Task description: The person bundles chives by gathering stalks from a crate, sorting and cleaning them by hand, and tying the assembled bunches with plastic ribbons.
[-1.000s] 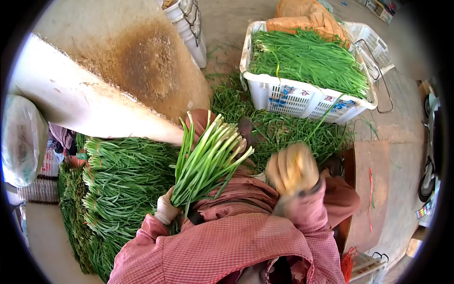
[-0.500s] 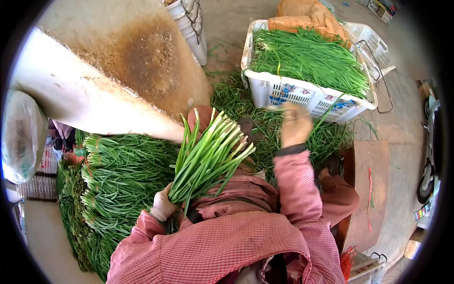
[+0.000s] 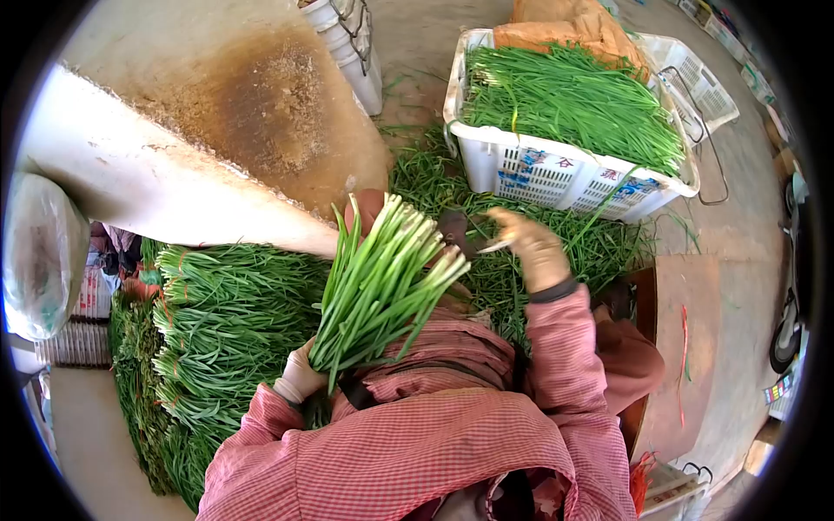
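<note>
My left hand [image 3: 302, 373], in a pale glove, is closed around the lower leafy part of a bunch of garlic chives [image 3: 373, 295]. The pale cut ends of the bunch fan up and to the right over my lap. To the right of those ends hovers my right hand [image 3: 537, 252], also gloved and slightly blurred. Its fingers are bent, and a thin pale sliver shows by the fingertips; I cannot make out what it is. A gap separates this hand from the bunch.
Tied chive bundles [image 3: 226, 339] are stacked at left beside a white slanted slab [image 3: 174, 165]. A white crate [image 3: 556, 165] of chives stands ahead, with loose chives [image 3: 599, 234] scattered on the floor before it. A brown board [image 3: 682, 347] lies at right.
My right hand has come down slightly, its fingers now pointing left toward the cut ends. The left hand and its bunch stay nearly in place.
</note>
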Tool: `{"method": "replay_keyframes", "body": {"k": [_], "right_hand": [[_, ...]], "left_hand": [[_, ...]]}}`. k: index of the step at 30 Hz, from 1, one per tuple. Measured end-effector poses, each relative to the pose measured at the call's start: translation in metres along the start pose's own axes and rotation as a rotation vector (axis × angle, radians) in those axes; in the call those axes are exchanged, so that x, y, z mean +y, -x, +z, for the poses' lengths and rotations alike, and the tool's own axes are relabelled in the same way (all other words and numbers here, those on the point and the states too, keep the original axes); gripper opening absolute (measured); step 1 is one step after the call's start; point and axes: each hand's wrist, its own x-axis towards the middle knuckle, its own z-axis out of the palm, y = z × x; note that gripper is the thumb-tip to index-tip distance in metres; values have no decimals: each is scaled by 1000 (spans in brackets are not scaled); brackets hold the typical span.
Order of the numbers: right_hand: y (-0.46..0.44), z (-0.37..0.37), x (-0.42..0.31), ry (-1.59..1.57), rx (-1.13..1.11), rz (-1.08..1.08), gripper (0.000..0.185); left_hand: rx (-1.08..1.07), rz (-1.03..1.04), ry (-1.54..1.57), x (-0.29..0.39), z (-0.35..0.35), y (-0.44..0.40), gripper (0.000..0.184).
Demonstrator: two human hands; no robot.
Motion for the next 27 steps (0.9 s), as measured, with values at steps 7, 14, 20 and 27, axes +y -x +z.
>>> {"method": "replay_keyframes", "body": {"k": [7, 14, 20, 27], "right_hand": [[44, 33, 21, 227, 48, 264, 12], [41, 48, 34, 303, -442, 673, 29], [33, 20, 18, 984, -318, -43, 14], [13, -139, 18, 1393, 552, 327, 21]], "left_hand": [[-128, -117, 48, 13, -8, -1, 55], [-31, -73, -94, 47, -17, 5, 50], [-203, 30, -350, 123, -37, -21, 55], [-394, 36, -444, 209, -38, -64, 56]]}}
